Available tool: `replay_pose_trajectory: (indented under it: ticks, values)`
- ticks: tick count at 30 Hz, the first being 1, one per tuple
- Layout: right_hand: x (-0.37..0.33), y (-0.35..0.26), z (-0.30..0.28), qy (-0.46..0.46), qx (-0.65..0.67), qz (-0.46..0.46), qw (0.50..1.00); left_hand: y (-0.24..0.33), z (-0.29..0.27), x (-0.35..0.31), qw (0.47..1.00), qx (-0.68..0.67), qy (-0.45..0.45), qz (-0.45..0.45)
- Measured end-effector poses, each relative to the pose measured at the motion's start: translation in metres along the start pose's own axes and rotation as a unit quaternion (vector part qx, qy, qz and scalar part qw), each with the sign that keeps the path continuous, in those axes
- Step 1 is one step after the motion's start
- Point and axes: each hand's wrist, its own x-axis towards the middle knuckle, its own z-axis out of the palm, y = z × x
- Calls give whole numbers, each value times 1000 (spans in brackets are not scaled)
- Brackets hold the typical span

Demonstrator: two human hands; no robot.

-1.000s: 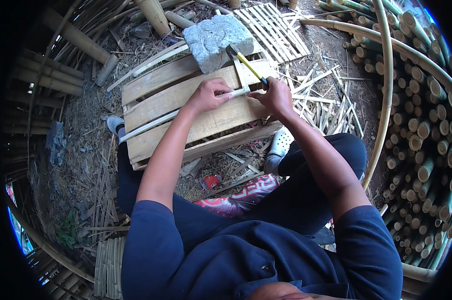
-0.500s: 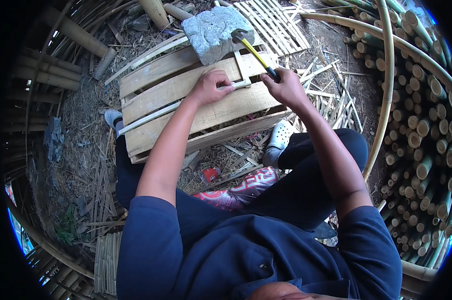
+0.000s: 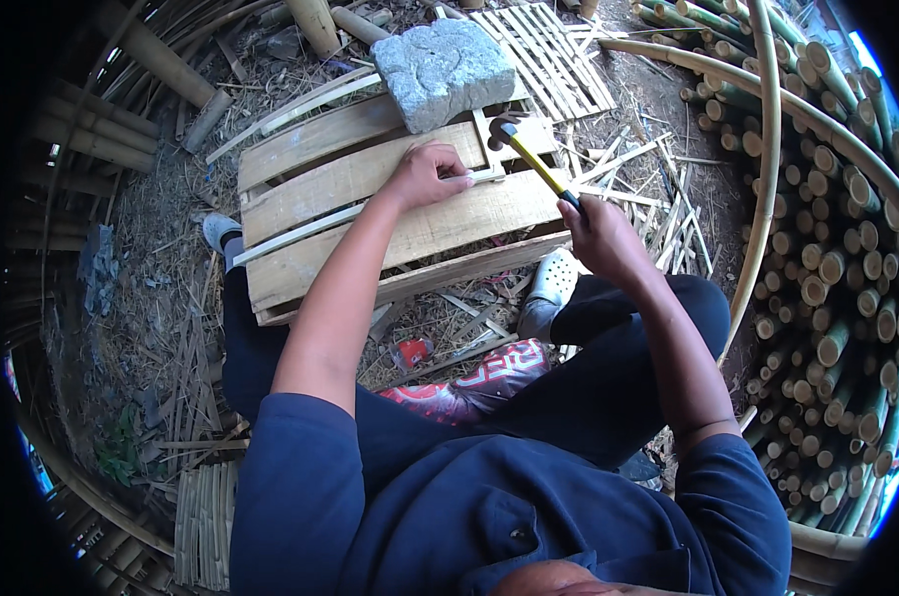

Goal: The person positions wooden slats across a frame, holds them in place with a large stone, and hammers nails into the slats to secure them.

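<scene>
Right, slatted wooden crate (image 3: pixel 449 221) under everything, gaps between boards; grey stone block (image 3: pixel 445 74) weighing on far side. Pale strips (image 3: pixel 486 176) lying over boards, corner near stone. Hammer (image 3: pixel 537 162), head close to corner, height unclear. Right hand (image 3: pixel 608 238) clamped round dark grip. Left hand (image 3: pixel 430 176), fingers together on strip just beside corner: skewed swing could catch fingertips, loose hold could let joint slip.

The person (image 3: pixel 469 467) is wearing a navy-blue shirt (image 3: pixel 420 536) with short sleeves (image 3: pixel 300 467), and a small round button (image 3: pixel 516 534) is showing on its front. Dark trousers (image 3: pixel 608 372) are reaching down toward a greyish sock (image 3: pixel 539 320) and a pale right clog (image 3: pixel 557 277) pierced with round holes.
</scene>
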Motion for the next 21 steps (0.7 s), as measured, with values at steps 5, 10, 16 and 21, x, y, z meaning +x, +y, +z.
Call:
replay_pose_trajectory:
  ticks: [5, 10, 16, 21]
  values:
    - [1, -4, -8, 11, 22, 19, 1000, 8, 0, 2, 1000, -20, 10, 9]
    - [0, -18, -18, -11, 22, 47, 999, 9, 1, 1, 1000, -14, 21, 14]
    - [13, 8, 6, -47, 79, 98, 991, 12, -3, 3, 998, -42, -14, -36]
    - [39, 2, 35, -109, 404, 143, 897, 15, -2, 0, 998, -43, -6, -52]
